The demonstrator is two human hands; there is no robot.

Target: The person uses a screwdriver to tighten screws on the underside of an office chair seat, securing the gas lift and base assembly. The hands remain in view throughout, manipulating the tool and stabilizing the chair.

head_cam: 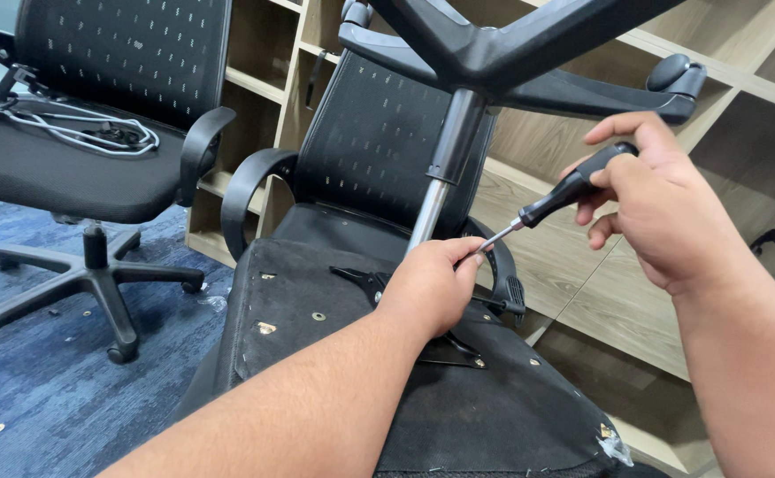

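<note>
Steady: your right hand clamped on screwdriver handle, left hand pinching its tip over upturned chair underside beside metal post. Keep shaft square to screw, press firmly.

The screwdriver has a black handle and a bright silver shaft. The overturned chair is black underneath, dotted with small brass-coloured screw holes; its centre column is black above and shiny chrome below. The second chair is black mesh patterned with rows of pale dashes. The carpet is streaky blue. The shelves are light wood grain.
</note>
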